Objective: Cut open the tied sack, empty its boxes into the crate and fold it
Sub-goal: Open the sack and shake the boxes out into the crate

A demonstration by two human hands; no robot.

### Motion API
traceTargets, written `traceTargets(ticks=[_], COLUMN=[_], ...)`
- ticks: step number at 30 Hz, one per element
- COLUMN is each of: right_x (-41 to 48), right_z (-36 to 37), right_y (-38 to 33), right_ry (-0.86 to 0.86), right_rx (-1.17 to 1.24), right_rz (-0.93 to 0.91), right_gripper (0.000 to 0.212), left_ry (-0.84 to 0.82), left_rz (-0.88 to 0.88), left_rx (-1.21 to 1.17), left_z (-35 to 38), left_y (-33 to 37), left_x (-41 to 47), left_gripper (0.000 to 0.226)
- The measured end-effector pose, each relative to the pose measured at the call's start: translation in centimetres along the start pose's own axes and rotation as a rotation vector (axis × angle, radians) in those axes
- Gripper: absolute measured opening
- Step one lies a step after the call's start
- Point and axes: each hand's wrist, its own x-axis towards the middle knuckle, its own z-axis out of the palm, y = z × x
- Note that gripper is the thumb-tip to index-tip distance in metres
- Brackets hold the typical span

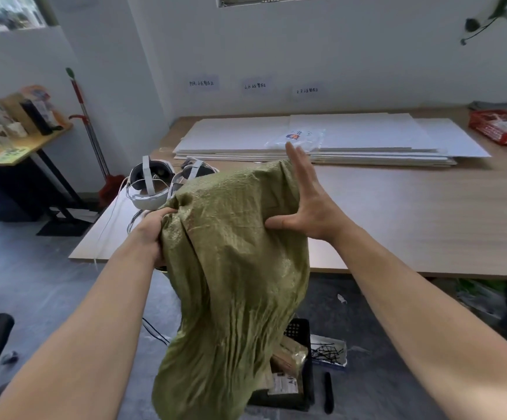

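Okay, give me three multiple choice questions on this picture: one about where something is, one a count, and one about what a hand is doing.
1. Where does the black crate stand?
A. On a shelf
B. On the floor, below the hanging sack
C. On a chair

2. How many white headsets lie on the table?
A. One
B. Two
C. Four

3. What is the left hand doing?
A. Gripping a bunched fold of the sack
B. Lying flat on the table
C. Holding a knife

Answers:
1 B: the crate sits on the grey floor under the sack's lower end.
2 B: two headsets lie side by side at the table's left end.
3 A: its fingers are curled into the green fabric.
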Motion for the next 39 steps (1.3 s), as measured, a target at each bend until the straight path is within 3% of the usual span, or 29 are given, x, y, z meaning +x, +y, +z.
traceTargets(ticks=[5, 10, 14, 17, 21, 24, 27, 30, 34, 36, 39], right_x=[0.0, 0.3, 0.6, 0.9, 0.7, 0.3, 0.1, 0.1, -0.4, -0.8, -1.0], right_z=[0.0, -0.2, -0.5, -0.7, -1.6, -1.7, -1.0, -0.6, -1.0, -0.9, -0.7], right_y=[-0.5, -0.6, -0.7, -0.4, 0.1, 0.3, 0.5, 0.4, 0.3, 0.0, 0.2], right_ry=[-0.050, 0.102, 0.099, 0.123, 0.178, 0.242, 0.290, 0.293, 0.198, 0.157, 0.077], right_rx=[-0.107, -0.145, -0.082, 0.023, 0.327, 0.504, 0.483, 0.423, 0.450, 0.342, 0.098], right_rz=[-0.020, 0.087, 0.183, 0.258, 0.347, 0.398, 0.410, 0.380, 0.287, 0.192, 0.025], right_gripper=[0.107, 0.070, 0.068, 0.069, 0.073, 0.075, 0.077, 0.090, 0.114, 0.125, 0.132], left_ry=[-0.034, -0.130, -0.216, -0.207, -0.202, -0.173, -0.075, -0.033, -0.007, 0.011, 0.019], left_rz=[-0.037, 0.095, 0.337, 0.425, 0.487, 0.458, 0.408, 0.343, 0.202, 0.173, 0.168], left_rx=[-0.017, -0.100, -0.065, 0.133, 0.237, 0.322, 0.285, 0.197, 0.109, 0.107, 0.122], left_z=[-0.6, -0.7, -1.0, -0.2, 0.0, 0.4, 1.4, 1.7, 0.6, 0.0, -0.2], left_y=[0.0, -0.2, -0.4, -0.5, -0.1, 0.4, 0.4, 0.1, 0.2, 0.3, 0.6], left_x=[-0.4, -0.9, -0.7, -1.2, -1.3, -1.6, -1.8, -1.5, -0.6, 0.3, 0.6], left_gripper=[0.031, 0.027, 0.100, 0.112, 0.094, 0.053, 0.018, 0.017, 0.059, 0.051, 0.021])
